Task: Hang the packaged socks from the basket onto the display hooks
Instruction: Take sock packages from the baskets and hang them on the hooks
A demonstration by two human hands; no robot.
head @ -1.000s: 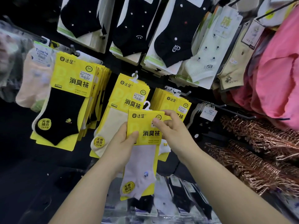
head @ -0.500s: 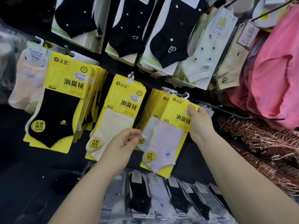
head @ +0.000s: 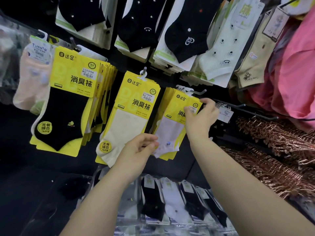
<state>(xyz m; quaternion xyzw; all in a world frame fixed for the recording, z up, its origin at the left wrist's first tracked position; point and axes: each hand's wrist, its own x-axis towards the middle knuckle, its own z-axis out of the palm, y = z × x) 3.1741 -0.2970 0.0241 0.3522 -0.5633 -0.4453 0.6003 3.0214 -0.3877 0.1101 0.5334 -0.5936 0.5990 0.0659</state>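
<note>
Head view: hanging step, apparently near its end, lilac sock pack (head: 172, 126) at front of stack on display hook (head: 199, 92), upper card corner pinched by right hand (head: 201, 116), left hand (head: 138, 150) loosely curled at toe, grip not discernible; next: seat hanger fully, release.

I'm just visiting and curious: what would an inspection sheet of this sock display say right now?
Surface: black display wall with rows of hanging packs.
Job's things: lilac sock pack at the front of a yellow stack, its top at a metal hook; more wrapped packs lie below.
Clutter: copper hangers piled at the right.
Hands: right hand pinches the lilac sock pack's upper corner; left hand is at its lower edge, grip unclear.
Cables: nothing seen.
Surroundings: cream sock pack and black sock pack hang to the left; pink garment at the right.
</note>
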